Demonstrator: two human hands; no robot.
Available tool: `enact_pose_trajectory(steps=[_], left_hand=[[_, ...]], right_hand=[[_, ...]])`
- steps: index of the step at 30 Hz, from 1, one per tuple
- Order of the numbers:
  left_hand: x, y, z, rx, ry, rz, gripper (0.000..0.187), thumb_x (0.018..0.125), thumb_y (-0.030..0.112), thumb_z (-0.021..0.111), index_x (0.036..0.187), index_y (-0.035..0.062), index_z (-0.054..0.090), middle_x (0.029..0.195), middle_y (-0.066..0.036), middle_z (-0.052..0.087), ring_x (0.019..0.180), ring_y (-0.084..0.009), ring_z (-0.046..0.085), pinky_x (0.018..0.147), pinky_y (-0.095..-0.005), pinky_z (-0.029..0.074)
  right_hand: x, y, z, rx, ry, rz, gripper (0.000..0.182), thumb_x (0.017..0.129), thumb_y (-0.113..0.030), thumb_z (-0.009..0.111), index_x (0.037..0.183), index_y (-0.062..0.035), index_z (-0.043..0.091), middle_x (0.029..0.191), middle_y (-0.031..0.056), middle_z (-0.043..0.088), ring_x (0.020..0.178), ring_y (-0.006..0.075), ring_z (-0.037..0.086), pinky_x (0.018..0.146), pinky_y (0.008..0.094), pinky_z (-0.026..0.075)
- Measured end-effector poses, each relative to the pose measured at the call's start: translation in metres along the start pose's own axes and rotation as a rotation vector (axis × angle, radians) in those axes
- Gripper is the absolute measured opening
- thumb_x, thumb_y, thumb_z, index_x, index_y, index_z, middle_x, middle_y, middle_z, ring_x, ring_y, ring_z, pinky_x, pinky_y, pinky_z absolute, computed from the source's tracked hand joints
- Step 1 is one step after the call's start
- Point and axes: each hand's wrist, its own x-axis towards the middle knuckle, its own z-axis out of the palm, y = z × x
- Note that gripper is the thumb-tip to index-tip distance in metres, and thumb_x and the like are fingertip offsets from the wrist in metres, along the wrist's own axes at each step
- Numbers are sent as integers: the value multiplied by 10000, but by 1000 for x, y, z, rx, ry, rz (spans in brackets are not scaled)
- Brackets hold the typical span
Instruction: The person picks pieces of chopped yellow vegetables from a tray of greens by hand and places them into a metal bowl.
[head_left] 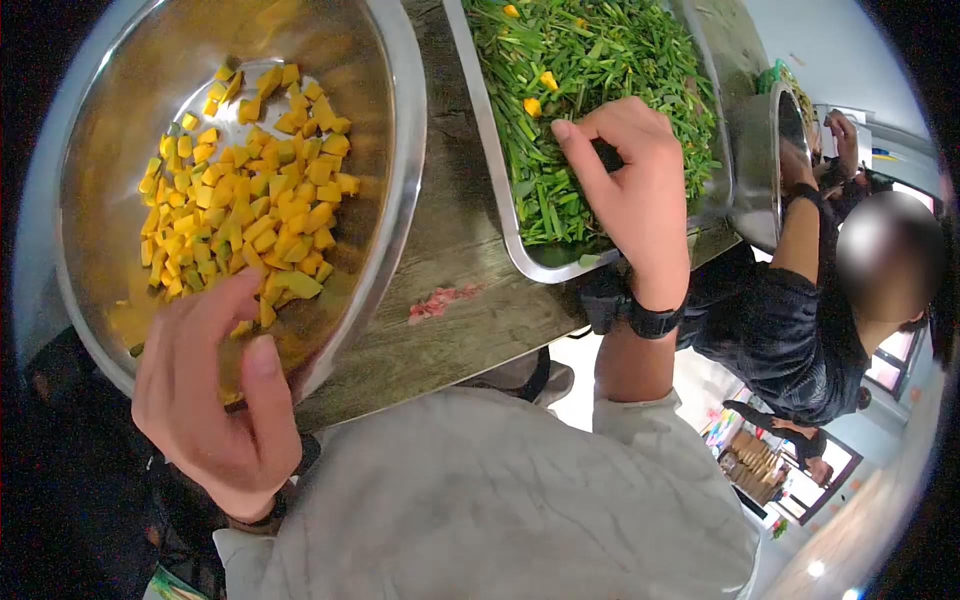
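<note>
My left hand (215, 390) is over the near side of a large metal bowl (408, 150), thumb and fingers apart and curved beside yellow chunks (265, 215), some with green skin. Nothing shows held in it. My right hand (635, 180) is above a rectangular metal tray (505, 225) full of chopped green stalks (555, 200). Its thumb and index finger curl towards each other; whatever lies between their tips is hidden. Just beyond the thumb, a few yellow pieces (532, 106) rest on the greens.
Small reddish scraps (440, 302) lie on the wooden table (450, 240) between bowl and tray. Another metal bowl (757, 165) stands to the right, with a person in dark clothes (790, 330) reaching over it. Another person (800, 440) is farther back, near stacked brown items.
</note>
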Motion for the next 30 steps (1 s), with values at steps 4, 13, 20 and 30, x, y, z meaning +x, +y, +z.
enact_pose_trajectory(steps=[4,13,20,30], left_hand=[[0,-2,1,-2,-10,14,288,913,82,637,1170,-19,719,937,-188,721,814,-357,704,768,-414,570],[-3,-2,-1,-4,-23,-8,295,1008,154,586,1209,-12,724,997,-178,737,881,-316,724,833,-392,564],[-2,-2,1,-8,15,12,280,968,137,619,1187,7,734,974,-172,732,855,-327,716,807,-398,563],[-4,-2,2,20,54,40,268,905,117,682,1150,29,743,933,-161,726,831,-343,711,768,-409,558]], right_hand=[[9,-8,6,-75,-1,28,143,880,-177,834,906,-58,759,750,71,655,767,287,617,775,410,465],[13,-4,3,-93,115,-53,195,816,-159,878,960,-85,769,877,59,734,904,285,689,851,417,511],[13,-50,-25,160,213,96,154,869,5,818,1007,-6,752,979,61,800,884,123,731,831,274,572],[16,-27,-11,194,126,356,145,890,-42,822,1015,-4,757,950,64,799,836,119,746,779,262,574]])
